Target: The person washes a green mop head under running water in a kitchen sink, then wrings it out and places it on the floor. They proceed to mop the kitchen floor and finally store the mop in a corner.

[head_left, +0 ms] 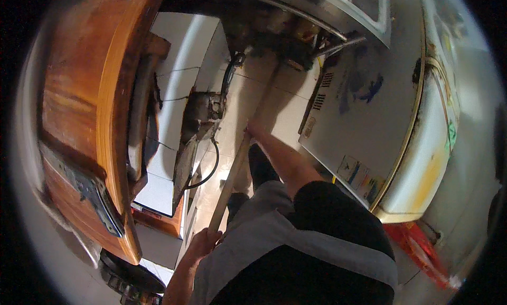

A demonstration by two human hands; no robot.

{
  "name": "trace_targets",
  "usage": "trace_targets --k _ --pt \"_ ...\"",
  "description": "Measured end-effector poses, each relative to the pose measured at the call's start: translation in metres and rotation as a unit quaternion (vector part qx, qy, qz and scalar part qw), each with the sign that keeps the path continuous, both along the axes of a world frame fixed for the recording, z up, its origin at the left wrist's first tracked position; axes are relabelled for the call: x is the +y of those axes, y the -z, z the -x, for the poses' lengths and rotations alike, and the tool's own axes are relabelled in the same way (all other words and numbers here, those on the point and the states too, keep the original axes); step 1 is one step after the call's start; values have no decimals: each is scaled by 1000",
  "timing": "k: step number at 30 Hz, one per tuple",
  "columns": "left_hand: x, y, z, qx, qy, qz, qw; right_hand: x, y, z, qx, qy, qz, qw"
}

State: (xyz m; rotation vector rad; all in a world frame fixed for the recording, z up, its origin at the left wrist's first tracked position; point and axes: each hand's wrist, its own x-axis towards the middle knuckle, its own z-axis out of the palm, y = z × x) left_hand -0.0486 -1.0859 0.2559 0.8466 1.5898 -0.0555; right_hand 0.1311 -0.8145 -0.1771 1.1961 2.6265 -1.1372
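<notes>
Both of my hands hold one long wooden pole that slants from the lower middle up toward the tiled floor under a metal frame. My left hand [205, 241] grips the pole [226, 190] near its lower end, beside my grey and black clothing. Farther up, my right hand [252, 131] is closed around the same pole, in front of my dark-clad leg. Beyond that hand the pole reaches into shadow, where its far end is hidden.
On the left stands a wooden table [79, 79] with a dark, flat long object [95, 194] on it. A white tiled block [168, 119] is beside it. At right is a large white appliance [360, 119], with a red plastic bag [424, 249] behind. A metal frame [340, 47] stands ahead.
</notes>
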Motion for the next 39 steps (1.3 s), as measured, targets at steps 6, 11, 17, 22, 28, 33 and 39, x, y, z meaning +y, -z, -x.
trace_targets --k 6,11,17,22,28,33,39 --pt "-38 -27 16 -182 -333 159 912 -17 0 25 -229 25 33 973" --pt "-187 -35 41 -106 -219 152 958 -164 -54 44 -255 44 4 966" --pt "-365 -136 88 -33 -168 213 962 -415 -157 90 -80 308 326 891" --pt "-433 -186 86 45 -124 220 966 -529 -211 103 69 574 620 530" --pt "-448 -147 74 75 -87 193 974 -542 -131 79 115 580 593 546" --pt "-361 -75 53 26 -49 87 995 -441 39 20 137 6 -127 982" --pt "-257 -33 3 -245 -275 144 919 -279 51 -26 210 356 244 877"
